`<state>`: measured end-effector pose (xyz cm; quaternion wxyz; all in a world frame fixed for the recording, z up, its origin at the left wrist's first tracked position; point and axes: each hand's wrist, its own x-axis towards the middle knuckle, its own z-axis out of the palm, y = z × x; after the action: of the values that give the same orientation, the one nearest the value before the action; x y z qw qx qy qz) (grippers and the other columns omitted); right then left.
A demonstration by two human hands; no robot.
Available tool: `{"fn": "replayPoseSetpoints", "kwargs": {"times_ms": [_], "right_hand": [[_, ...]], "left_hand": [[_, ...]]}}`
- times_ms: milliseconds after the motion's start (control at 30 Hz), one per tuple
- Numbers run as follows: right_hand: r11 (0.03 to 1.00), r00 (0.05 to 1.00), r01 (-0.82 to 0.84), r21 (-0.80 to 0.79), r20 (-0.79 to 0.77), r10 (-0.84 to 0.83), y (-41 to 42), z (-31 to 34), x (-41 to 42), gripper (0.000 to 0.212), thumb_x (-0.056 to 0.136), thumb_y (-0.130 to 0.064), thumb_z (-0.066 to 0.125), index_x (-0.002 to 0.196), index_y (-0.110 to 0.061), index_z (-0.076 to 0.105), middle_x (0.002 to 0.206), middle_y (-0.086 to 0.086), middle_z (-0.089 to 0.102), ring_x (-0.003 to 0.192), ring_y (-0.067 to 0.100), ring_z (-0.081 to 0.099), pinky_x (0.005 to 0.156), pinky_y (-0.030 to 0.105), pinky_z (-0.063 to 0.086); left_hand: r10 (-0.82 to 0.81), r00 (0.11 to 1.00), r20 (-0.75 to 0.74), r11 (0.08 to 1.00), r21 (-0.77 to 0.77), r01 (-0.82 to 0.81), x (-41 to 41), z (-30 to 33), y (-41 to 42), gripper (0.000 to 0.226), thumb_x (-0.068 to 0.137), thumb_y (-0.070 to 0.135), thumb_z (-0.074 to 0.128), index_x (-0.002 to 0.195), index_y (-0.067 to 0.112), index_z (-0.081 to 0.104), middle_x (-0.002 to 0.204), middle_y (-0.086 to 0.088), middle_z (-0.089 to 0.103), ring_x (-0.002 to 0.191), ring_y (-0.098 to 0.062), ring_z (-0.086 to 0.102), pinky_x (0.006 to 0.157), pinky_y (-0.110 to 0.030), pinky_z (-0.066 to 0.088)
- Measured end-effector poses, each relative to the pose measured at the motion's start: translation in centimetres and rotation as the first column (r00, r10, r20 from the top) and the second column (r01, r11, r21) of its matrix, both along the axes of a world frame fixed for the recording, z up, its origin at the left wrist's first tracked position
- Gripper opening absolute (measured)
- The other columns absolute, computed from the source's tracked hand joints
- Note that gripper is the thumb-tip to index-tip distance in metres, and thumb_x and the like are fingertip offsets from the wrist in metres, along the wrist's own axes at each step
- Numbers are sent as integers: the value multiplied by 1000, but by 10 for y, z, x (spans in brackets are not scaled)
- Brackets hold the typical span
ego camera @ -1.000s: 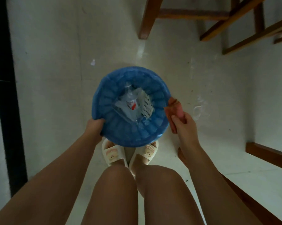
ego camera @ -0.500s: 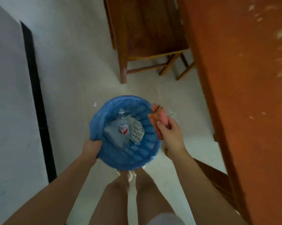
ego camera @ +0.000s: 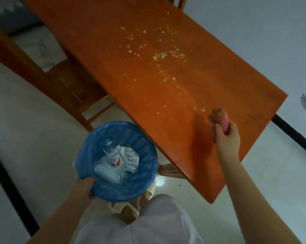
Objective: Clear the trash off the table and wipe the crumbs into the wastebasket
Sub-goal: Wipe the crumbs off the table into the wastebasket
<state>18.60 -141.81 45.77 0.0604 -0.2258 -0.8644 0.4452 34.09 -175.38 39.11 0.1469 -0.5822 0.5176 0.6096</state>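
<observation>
Right hand (ego camera: 225,133) is bunched around a pink cloth (ego camera: 221,117), hanging over the orange wooden surface (ego camera: 166,95) near its right-hand edge. Left hand (ego camera: 84,188) grips the rim of the blue wastebasket (ego camera: 141,175), fingers curled over the bag-lined lip, holding it off the floor just beside the surface's near edge. Inside it: a clear plastic bottle (ego camera: 111,162) and a printed wrapper (ego camera: 132,160), so the big trash looks done. The crumbs (ego camera: 160,56) lie scattered mid-surface, thickest toward the far edge, with a thin trail running down toward the cloth. For a clean finish, I'd say tuck the basket's rim right under the near edge, lay the cloth flat beyond the farthest crumbs, and draw them in with one steady sweep. Flick it and they'll scatter onto the floor.
</observation>
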Motion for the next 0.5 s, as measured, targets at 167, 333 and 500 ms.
{"fn": "replayPoseSetpoints", "kwargs": {"times_ms": [167,333,500], "right_hand": [[961,968,210,180,104,-230,91,-37,-28,46,86,-25,43,131,-18,45,126,16,57,115,36,51,103,49,39],[946,983,109,304,106,-148,69,-57,-69,45,88,-16,44,132,-18,47,132,19,49,119,40,39,101,45,33],[932,986,-152,328,109,123,-1,-58,-111,45,87,-15,48,131,-19,49,130,18,50,117,40,42,94,43,35]], "left_hand": [[104,992,67,994,15,-105,-17,6,28,40,87,-3,45,126,1,47,88,-16,53,68,-24,50,55,-37,43],[156,982,108,988,0,-157,-37,13,46,40,90,-3,43,130,-3,40,105,-23,52,91,-38,54,74,-47,48],[190,973,128,982,-10,-190,-56,23,54,20,90,-3,45,107,3,38,78,-12,41,67,-27,43,51,-41,44]]}}
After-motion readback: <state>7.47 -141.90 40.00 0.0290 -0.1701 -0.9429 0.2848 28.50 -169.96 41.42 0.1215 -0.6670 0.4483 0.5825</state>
